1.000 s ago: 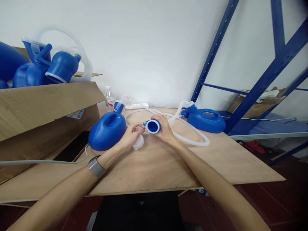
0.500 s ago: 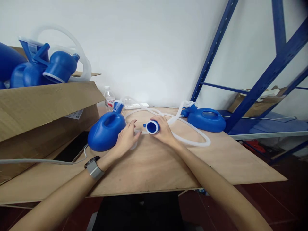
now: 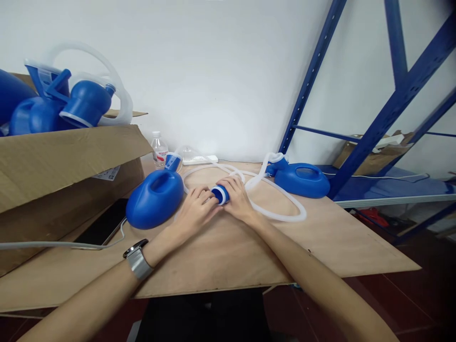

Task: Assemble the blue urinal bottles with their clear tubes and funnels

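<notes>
My right hand (image 3: 237,197) is wrapped round a blue cup-shaped part (image 3: 220,194) with a white rim, its opening turned toward me. My left hand (image 3: 198,205) has its fingers closed at the left side of the same part, covering that side. Close to my left hand lies a blue bottle (image 3: 155,199) with a handle hole and a blue neck. Behind my hands a clear hose (image 3: 285,217) loops over the wooden table (image 3: 228,251). It runs up to a second blue bottle (image 3: 302,180) at the right.
A cardboard box (image 3: 71,147) full of blue bottles and hose stands at the left, with a dark phone (image 3: 103,223) and a white cable beside it. A clear water bottle (image 3: 159,151) and a white power strip (image 3: 199,160) are near the wall. Blue metal shelving (image 3: 370,123) rises at the right.
My left hand has moved right and closed onto the blue part. The part has tilted and shifted slightly left and down with my right hand. The whole view has shifted a little.
</notes>
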A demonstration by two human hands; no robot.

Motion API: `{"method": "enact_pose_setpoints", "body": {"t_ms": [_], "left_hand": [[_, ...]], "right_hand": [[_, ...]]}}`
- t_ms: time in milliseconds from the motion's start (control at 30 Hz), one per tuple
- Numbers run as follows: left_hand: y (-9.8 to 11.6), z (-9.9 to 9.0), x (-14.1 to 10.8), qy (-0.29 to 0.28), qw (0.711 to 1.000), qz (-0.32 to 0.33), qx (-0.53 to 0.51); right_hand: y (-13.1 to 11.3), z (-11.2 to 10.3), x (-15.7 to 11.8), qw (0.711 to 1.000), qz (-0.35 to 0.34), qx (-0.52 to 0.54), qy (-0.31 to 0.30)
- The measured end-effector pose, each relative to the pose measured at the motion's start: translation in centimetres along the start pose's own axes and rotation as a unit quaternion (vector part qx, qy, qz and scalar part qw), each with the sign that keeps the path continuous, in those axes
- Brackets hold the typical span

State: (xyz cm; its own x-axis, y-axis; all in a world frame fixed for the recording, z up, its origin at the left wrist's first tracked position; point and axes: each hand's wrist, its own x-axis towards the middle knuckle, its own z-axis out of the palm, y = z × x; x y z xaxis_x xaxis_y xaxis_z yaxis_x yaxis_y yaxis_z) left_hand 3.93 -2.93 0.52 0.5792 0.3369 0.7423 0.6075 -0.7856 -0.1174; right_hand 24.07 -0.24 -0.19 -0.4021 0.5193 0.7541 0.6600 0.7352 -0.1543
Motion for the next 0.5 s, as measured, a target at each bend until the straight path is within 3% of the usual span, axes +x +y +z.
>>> {"method": "enact_pose_setpoints", "body": {"t_ms": [333,500], "left_hand": [[-0.9,-0.8,0.1,-0.112,0.986,0.121,-0.002],[-1.0,-1.6,1.0,-0.150,0.979,0.135,-0.006]], "right_hand": [[0.3,0.4,0.1,0.993,-0.071,-0.042,-0.085],[0.6,1.0,0.2,0.991,-0.090,-0.052,-0.090]]}}
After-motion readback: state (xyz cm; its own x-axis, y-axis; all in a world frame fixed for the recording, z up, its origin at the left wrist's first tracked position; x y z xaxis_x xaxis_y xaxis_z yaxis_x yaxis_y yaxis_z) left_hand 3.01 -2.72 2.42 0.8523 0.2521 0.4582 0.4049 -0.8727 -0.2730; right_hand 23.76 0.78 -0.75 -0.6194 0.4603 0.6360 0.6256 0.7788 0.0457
